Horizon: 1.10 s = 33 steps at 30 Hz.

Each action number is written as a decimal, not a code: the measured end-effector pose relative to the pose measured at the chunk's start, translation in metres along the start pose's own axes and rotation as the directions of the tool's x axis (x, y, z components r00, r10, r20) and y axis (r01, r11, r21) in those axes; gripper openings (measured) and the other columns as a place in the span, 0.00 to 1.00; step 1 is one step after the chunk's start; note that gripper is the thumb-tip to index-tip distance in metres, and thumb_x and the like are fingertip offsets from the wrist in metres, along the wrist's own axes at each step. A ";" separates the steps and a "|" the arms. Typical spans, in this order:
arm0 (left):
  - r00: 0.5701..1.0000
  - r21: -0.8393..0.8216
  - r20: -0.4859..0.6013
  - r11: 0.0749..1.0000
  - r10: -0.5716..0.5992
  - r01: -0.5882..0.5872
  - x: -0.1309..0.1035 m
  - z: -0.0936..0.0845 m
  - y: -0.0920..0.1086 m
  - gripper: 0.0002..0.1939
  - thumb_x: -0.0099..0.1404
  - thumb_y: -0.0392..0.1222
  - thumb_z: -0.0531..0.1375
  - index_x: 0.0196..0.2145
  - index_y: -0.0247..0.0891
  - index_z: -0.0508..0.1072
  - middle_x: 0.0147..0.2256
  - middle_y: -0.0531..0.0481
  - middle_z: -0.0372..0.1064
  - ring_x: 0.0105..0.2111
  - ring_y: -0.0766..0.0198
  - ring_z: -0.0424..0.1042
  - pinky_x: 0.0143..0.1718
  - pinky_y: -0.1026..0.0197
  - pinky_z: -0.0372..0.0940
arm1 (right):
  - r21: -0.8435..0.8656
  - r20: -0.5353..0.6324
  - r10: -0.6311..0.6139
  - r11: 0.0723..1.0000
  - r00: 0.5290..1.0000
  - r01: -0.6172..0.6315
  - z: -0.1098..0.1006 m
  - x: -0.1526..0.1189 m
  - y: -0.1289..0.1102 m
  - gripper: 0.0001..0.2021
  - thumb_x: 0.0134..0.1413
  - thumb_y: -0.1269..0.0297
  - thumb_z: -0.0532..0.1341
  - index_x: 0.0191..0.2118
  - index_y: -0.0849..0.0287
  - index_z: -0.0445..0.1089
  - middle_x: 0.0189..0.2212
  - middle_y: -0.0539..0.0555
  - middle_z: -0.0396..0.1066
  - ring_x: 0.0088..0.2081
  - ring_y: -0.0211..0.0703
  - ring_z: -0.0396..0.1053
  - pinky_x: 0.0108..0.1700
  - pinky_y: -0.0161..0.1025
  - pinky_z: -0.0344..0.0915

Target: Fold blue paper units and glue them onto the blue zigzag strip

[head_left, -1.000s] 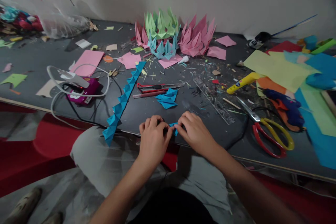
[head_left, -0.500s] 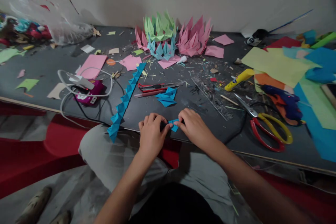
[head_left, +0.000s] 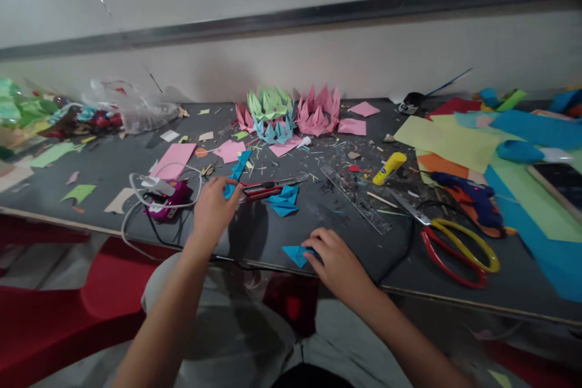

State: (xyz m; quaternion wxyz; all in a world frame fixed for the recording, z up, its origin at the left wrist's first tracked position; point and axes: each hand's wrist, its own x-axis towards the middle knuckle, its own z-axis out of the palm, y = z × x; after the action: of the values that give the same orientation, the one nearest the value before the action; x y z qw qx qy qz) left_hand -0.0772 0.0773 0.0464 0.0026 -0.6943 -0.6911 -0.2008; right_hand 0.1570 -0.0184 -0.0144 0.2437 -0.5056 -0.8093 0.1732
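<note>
A small folded blue paper piece (head_left: 295,254) lies at the table's front edge, pinched between the thumb and fingers of my right hand (head_left: 325,251). My left hand (head_left: 216,203) is over the blue folded strip (head_left: 240,167), with its fingers closed round the strip's near part. Much of that strip is hidden behind the hand. Just right of my left hand lies a red cutter knife (head_left: 261,191). Beside the knife rest more folded blue pieces (head_left: 285,200).
Green, pink and light blue paper crowns (head_left: 318,112) stand at the back. Scissors (head_left: 454,248), a glue stick (head_left: 390,168), a clear ruler (head_left: 357,200) and a glue gun (head_left: 473,194) lie right. A purple socket block (head_left: 168,200) with cables sits left.
My left hand has left the small blue piece and moved left and forward to the blue strip. My right hand still holds the small piece. The view has tilted up.
</note>
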 end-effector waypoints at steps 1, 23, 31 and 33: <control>1.000 0.085 0.009 0.996 -0.021 0.020 0.017 0.002 -0.003 0.13 0.61 0.46 0.54 0.38 0.36 0.70 0.40 0.43 0.68 0.42 0.54 0.67 0.43 0.57 0.61 | 0.028 0.004 0.018 0.999 1.000 -0.019 -0.001 -0.001 -0.001 0.05 0.51 0.72 0.59 0.35 0.58 0.68 0.34 0.54 0.67 0.36 0.43 0.64 0.39 0.40 0.63; 0.964 0.461 0.259 0.868 0.067 -0.184 0.106 0.012 0.027 0.21 0.59 0.40 0.48 0.49 0.35 0.66 0.42 0.37 0.71 0.42 0.46 0.70 0.37 0.52 0.63 | 0.228 -0.327 0.416 0.906 0.849 -0.356 -0.052 -0.054 0.072 0.10 0.53 0.57 0.54 0.32 0.56 0.68 0.26 0.52 0.70 0.27 0.41 0.65 0.28 0.35 0.61; 0.881 0.363 -0.103 0.842 0.462 -0.399 0.084 -0.046 0.096 0.16 0.60 0.35 0.50 0.44 0.39 0.71 0.40 0.46 0.72 0.41 0.55 0.70 0.38 0.55 0.64 | 0.195 -0.354 0.371 0.927 0.859 -0.320 -0.048 -0.054 0.072 0.09 0.55 0.59 0.54 0.33 0.56 0.68 0.28 0.52 0.70 0.27 0.40 0.65 0.28 0.36 0.61; 0.773 0.329 -0.168 0.774 0.612 -0.541 0.077 -0.064 0.110 0.15 0.61 0.34 0.50 0.43 0.41 0.71 0.40 0.51 0.73 0.41 0.58 0.71 0.41 0.56 0.64 | 0.202 -0.352 0.371 0.927 0.859 -0.317 -0.047 -0.055 0.073 0.09 0.55 0.59 0.54 0.34 0.56 0.68 0.28 0.52 0.70 0.28 0.41 0.66 0.29 0.36 0.62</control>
State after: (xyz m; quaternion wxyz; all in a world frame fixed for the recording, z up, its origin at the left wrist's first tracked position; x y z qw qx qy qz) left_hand 0.0077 0.1277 0.1573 0.2485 -0.8338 -0.4557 -0.1882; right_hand 0.2572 -0.0349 -0.0261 0.3966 -0.6481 -0.6283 0.1668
